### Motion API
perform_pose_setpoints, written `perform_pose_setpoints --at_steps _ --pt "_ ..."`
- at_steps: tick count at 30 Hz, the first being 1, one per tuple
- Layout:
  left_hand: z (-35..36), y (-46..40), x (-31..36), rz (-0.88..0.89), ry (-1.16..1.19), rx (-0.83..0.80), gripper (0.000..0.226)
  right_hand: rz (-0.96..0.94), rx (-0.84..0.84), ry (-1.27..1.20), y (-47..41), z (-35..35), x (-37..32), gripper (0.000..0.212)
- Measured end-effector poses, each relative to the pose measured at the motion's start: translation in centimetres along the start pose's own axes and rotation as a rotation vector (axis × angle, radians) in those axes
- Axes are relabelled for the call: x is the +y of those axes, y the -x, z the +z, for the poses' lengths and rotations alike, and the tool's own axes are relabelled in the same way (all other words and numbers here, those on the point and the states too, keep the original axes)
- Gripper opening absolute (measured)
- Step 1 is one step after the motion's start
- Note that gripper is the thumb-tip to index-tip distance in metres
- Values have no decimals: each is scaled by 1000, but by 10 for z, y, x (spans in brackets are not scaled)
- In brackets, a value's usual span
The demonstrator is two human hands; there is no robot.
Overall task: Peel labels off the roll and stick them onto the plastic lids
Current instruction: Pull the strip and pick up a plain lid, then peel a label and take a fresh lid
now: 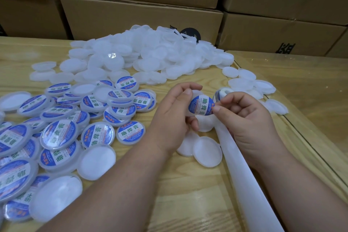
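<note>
person's left hand held a blank plastic lid at frame center, fingers curled round its rim, lid mostly hidden behind the label. right hand pinched the edge of a blue/white label btw thumb and forefinger, label sitting over the lid face; can't tell if it was already stuck down or just hovering. label roll sat just behind the right fingers, its white backing strip trailing to lower right under the right wrist.

to do the step well (judgement): center label on lid face before contact, lay one edge first, then smooth across w/ thumb to avoid bubbles/creases; keep the left hand's grip on the rim only so fingers don't block the face.

finished labeled lids piled at left, blank lids pile at upper center, cardboard boxes along top. lots of blanks left, so task looked far from done.
</note>
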State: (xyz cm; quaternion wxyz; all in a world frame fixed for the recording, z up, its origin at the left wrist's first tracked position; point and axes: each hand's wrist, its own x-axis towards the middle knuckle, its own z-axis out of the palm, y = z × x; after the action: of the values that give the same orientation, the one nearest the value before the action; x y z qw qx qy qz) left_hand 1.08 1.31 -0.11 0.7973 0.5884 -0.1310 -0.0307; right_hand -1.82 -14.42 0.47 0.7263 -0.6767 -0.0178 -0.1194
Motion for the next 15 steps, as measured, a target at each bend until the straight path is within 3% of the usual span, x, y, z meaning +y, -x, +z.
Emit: perform_pose_setpoints --at_steps 15 --pt "0 -2 -3 -11 17 -124 48 19 -29 -54 1 2 -2 22"
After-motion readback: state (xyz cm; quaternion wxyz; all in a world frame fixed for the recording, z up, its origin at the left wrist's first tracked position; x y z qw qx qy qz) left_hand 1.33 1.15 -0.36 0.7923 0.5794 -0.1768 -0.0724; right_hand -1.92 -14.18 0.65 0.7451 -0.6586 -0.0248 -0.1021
